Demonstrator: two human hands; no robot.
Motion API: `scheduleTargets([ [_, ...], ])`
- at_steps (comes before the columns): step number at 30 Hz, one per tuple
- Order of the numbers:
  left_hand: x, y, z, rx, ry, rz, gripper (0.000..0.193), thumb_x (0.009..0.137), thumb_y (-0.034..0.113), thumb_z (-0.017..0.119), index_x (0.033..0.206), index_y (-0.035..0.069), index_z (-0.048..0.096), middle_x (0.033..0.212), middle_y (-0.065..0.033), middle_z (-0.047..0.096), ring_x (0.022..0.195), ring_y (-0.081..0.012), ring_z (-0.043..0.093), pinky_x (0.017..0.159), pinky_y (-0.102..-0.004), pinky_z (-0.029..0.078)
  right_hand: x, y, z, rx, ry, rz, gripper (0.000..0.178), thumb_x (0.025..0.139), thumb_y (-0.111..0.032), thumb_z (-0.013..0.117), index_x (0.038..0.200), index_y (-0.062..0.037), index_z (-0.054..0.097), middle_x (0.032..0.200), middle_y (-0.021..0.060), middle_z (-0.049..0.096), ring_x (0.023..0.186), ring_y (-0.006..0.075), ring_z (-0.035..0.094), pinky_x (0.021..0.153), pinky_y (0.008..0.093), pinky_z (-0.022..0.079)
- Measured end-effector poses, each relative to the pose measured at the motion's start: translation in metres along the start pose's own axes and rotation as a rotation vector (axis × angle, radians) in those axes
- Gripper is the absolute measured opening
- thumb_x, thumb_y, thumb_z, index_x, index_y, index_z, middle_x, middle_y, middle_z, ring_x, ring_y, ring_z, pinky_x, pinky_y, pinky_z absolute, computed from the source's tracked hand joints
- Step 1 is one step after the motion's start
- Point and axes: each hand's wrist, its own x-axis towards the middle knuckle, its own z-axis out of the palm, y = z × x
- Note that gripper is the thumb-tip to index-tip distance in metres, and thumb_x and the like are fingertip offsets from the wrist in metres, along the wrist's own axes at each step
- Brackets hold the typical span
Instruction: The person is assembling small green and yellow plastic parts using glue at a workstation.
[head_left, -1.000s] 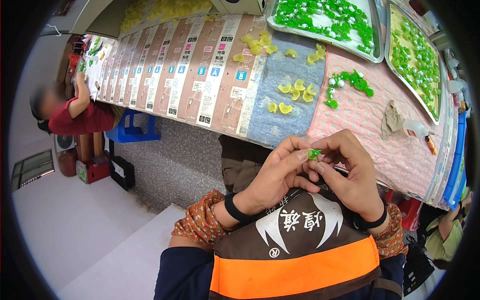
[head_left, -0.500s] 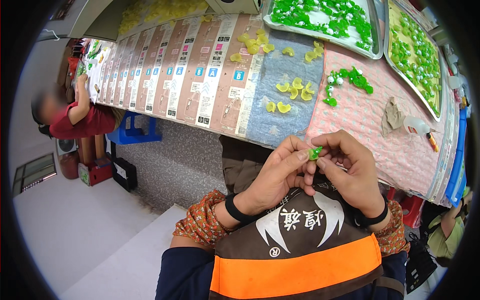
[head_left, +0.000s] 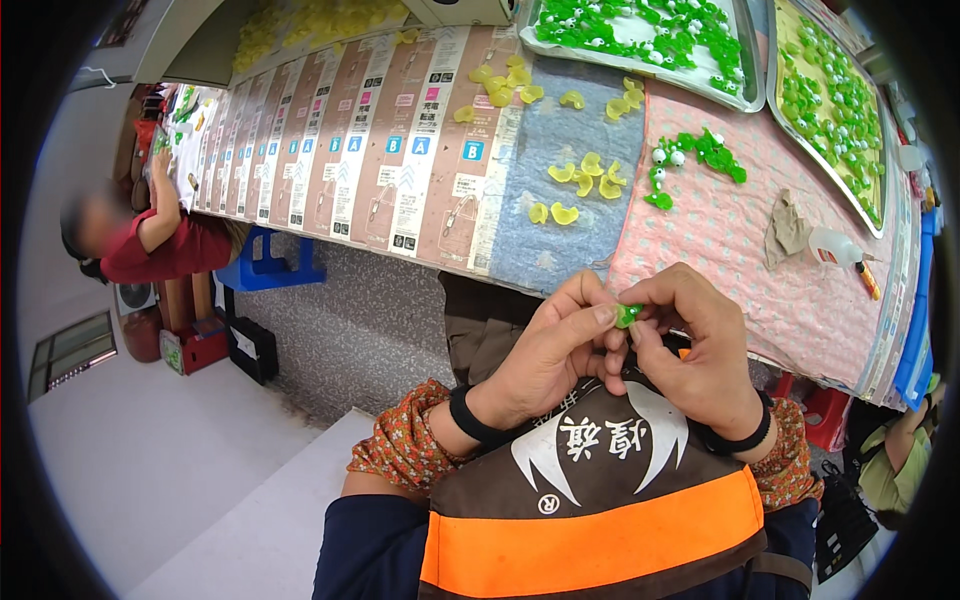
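Observation:
A small green plastic piece (head_left: 627, 316) is pinched between the fingertips of both hands, just off the table's near edge. My left hand (head_left: 570, 335) grips it between thumb and forefinger, with the other fingers curled below. My right hand (head_left: 695, 345) closes its thumb and forefinger on the other side of it. The fingers hide much of the piece. Beyond my hands, several yellow curved pieces (head_left: 588, 175) lie on a blue cloth (head_left: 540, 235). On the pink cloth (head_left: 700, 250) sits a group of green pieces (head_left: 715, 155) with white eye-like balls.
A metal tray (head_left: 645, 80) of green pieces stands at the back, beside a second tray (head_left: 850, 205) with green and yellowish ones. A clear bottle (head_left: 832, 245), a crumpled brown cloth (head_left: 787, 230) and a small orange tube (head_left: 867, 281) lie at right. At far left a person in red (head_left: 165, 240) works.
The green piece has been turned slightly between my fingertips, and the right fingers have shifted a little around it. Both hands stay in nearly the same place.

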Motion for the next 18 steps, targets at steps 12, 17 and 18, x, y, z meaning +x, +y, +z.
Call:
scheduleTargets([
  [12,0.0035,-0.0007,-0.0012,-0.057,-0.036,-0.041,0.015,0.102,0.023,0.056,0.097,0.012,0.046,0.084,-0.0033,0.057,0.075,-0.0133,0.062,0.058,-0.0272,0.059,0.0002,0.0022,0.0033,0.022,0.031,0.013,0.019,0.080,0.009,0.060,0.097,0.0020,0.064,0.085,0.0072,0.063,0.073,0.0110,0.065,0.064,0.0242,0.052],
  [17,0.0046,-0.0021,-0.0032,-0.069,-0.045,-0.043,0.015,0.101,0.023,0.056,0.097,0.012,0.046,0.083,-0.0031,0.057,0.075,-0.0133,0.061,0.058,-0.0266,0.058,0.0006,0.0040,0.0039,0.061,0.062,0.035,0.020,0.076,0.007,0.062,0.094,0.0005,0.065,0.082,0.0077,0.062,0.069,0.0125,0.064,0.061,0.0254,0.051],
  [18,0.0046,-0.0017,-0.0030,-0.064,-0.042,-0.046,0.015,0.101,0.023,0.056,0.096,0.013,0.046,0.083,-0.0030,0.057,0.075,-0.0132,0.061,0.058,-0.0263,0.058,0.0012,0.0026,0.0023,0.043,0.034,0.027,0.019,0.079,0.009,0.059,0.095,0.0018,0.065,0.085,0.0072,0.063,0.072,0.0111,0.065,0.063,0.0243,0.052],
])
